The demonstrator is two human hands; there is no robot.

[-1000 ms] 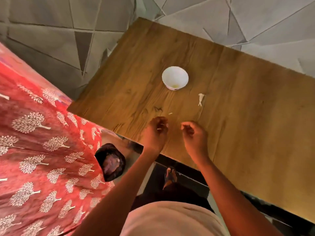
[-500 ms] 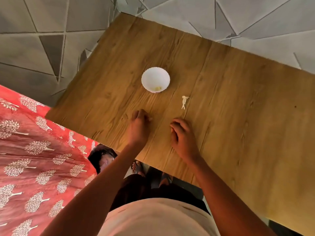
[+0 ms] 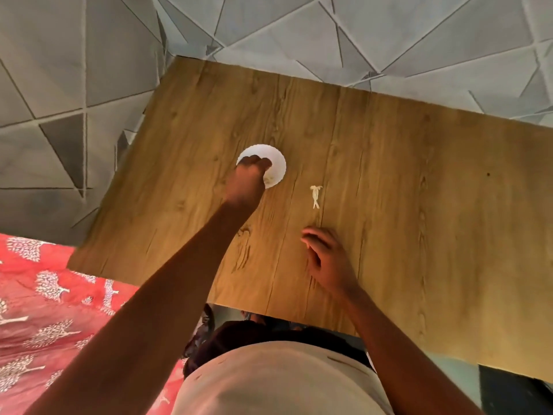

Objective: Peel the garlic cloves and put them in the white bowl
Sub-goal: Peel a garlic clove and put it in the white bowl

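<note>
Left hand (image 3: 247, 182) curled over the small white scalloped bowl (image 3: 276, 166) at frame centre, grip contents impossible to tell. Right hand (image 3: 327, 259) lower right of it, resting on the wooden tabletop (image 3: 419, 205), fingers loosely curled and holding nothing. Pale garlic peel (image 3: 315, 196) just right of the bowl.

**Layout, head view**

On table (image 3: 419, 220): white bowl (image 3: 276, 163) left of centre, toward far edge. Left hand (image 3: 248, 182) over bowl's near-left part, fingers curled above its inside; contents of grip hidden. Small pale bits (image 3: 270, 178) in bowl just right of hand, too small to identify. Garlic peel scrap (image 3: 315, 196) on tabletop right of bowl, apart from it. Right hand (image 3: 327, 260) on tabletop nearer the person, just before the scrap, not touching it. Patterned cloth (image 3: 45, 310) left of table, below its near-left corner. Tiled floor (image 3: 74, 85) behind and left of table.
</note>
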